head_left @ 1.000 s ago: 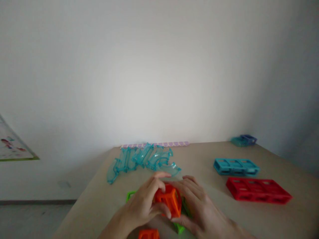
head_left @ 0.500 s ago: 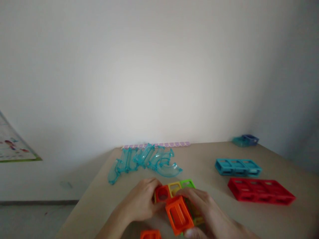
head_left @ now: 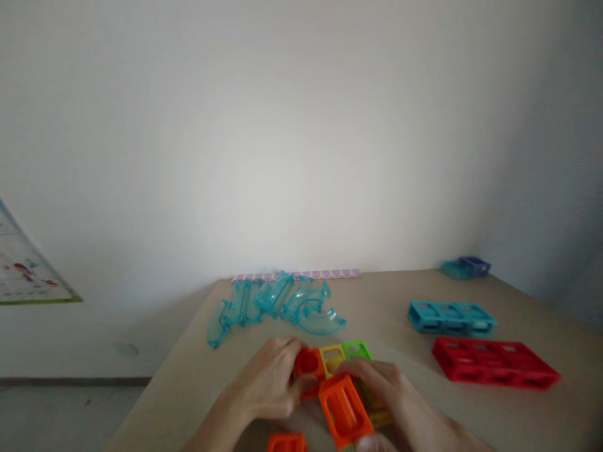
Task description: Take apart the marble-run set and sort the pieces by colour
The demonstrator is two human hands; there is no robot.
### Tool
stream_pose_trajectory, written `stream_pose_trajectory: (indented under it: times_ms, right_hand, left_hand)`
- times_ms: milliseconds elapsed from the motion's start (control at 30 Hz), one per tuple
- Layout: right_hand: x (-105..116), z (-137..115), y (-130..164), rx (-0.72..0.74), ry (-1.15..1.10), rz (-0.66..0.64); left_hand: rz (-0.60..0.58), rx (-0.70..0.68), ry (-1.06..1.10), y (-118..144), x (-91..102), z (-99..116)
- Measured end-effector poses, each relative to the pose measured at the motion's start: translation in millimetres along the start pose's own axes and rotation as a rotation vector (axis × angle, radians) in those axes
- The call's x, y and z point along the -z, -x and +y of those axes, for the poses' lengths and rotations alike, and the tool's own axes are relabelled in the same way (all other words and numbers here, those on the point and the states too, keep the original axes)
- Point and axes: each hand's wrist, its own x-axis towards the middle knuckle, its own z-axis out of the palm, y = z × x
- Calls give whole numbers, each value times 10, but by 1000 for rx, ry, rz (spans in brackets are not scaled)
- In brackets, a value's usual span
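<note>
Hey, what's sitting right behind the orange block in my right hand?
Behind the orange block sit red, yellow and green frames; your right hand covers their near part.

The curved track pieces (head_left: 277,304) lay behind the 2 hands, the 2 long frames (head_left: 494,361) to their right, one behind the other.

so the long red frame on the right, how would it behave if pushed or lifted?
The red frame looks like rigid moulded plastic, so probably stiff. Its open cells suggest it is light for its size. Lying flat on the table, it should slide rather than roll or tip.
</note>
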Motion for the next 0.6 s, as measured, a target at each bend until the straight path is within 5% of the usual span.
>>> stream_pose_trajectory:
  times_ms: [600]
  right_hand:
    - [-6, 127, 89, 76, 67, 17]
  left_hand:
    - [309, -84, 429, 43, 22, -127]
